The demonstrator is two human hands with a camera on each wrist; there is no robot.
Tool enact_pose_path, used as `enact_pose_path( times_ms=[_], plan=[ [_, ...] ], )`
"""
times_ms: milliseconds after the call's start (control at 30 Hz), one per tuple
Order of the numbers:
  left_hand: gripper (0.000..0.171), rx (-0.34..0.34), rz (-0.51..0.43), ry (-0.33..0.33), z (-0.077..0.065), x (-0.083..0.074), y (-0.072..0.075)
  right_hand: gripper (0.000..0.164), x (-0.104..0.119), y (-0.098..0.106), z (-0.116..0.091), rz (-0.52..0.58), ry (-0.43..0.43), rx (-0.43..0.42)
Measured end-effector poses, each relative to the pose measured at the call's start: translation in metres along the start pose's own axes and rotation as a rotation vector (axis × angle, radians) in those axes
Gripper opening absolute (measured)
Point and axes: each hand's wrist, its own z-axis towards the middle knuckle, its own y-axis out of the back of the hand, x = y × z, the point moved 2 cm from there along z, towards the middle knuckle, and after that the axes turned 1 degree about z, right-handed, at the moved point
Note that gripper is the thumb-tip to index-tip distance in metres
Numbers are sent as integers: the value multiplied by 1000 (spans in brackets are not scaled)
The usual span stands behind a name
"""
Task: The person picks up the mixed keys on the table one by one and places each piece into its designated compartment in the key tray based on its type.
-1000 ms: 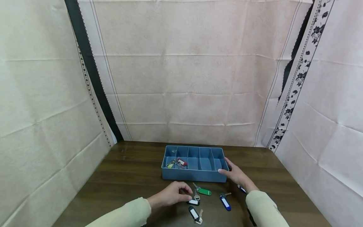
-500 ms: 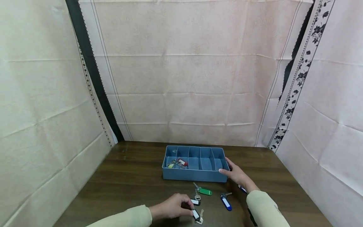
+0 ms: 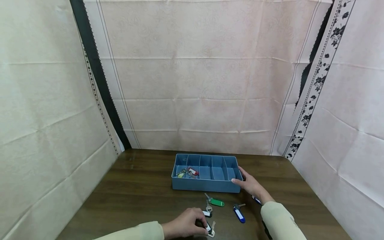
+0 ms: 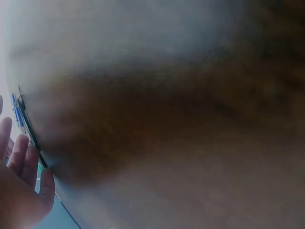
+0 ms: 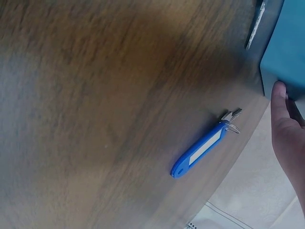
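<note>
My left hand (image 3: 186,222) is low over the table, thumb and fingertips pinching a black key tag (image 3: 209,228) with a white label; its silver key (image 3: 213,230) lies beside it. Right behind is another black key tag (image 3: 207,213), and a green key tag (image 3: 216,202) lies beyond that. My right hand (image 3: 250,185) grips the right end of a blue divided box (image 3: 205,185), thumb at the front rim. In the left wrist view the left hand (image 4: 24,191) shows at the edge, its fingertips' contact hidden.
A blue key tag (image 3: 239,214) with its key lies right of the black ones. Another blue tag (image 3: 256,200) is partly behind the right wrist. Inside the box, a yellow tag (image 3: 181,175) is in the leftmost compartment, a red tag (image 3: 193,171) in the one beside it.
My left hand has come down toward the front, from beside the rear black key tag to the front one, and its fingers have closed on it. The right hand stays on the box.
</note>
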Motion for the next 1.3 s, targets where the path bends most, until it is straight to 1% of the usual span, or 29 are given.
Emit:
enact_pose_path(
  times_ms=[133, 333, 500, 567, 700, 800, 933, 1067, 1233, 1300],
  plan=[
    [9, 12, 86, 20, 1, 0, -3, 97, 0, 0, 0, 1, -1, -1],
    [6, -2, 206, -5, 1, -1, -5, 97, 0, 1, -1, -5, -1, -3],
    [7, 4, 202, 42, 2, -4, -6, 97, 1, 1, -2, -5, 0, -5],
    [7, 0, 211, 51, 2, -4, -6, 97, 1, 1, -2, -3, 0, -6],
    [6, -23, 279, 25, 3, -6, -6, 98, -1, 0, 0, 2, 2, -6],
    [5, -34, 297, 19, 3, -6, -6, 98, -1, 0, 1, 10, -3, -7],
    [5, -32, 274, 38, 2, -5, -4, 99, -2, -1, 3, 1, -6, -8],
    [6, -36, 227, 53, 2, -4, -1, 99, -2, -1, 3, -3, -5, -7],
    [6, -60, 143, 67, 4, -3, 5, 98, -1, 0, 2, 5, 5, -5],
    [5, -79, 122, 54, 5, -3, 7, 97, -1, 0, 1, 5, 8, -4]
  ],
)
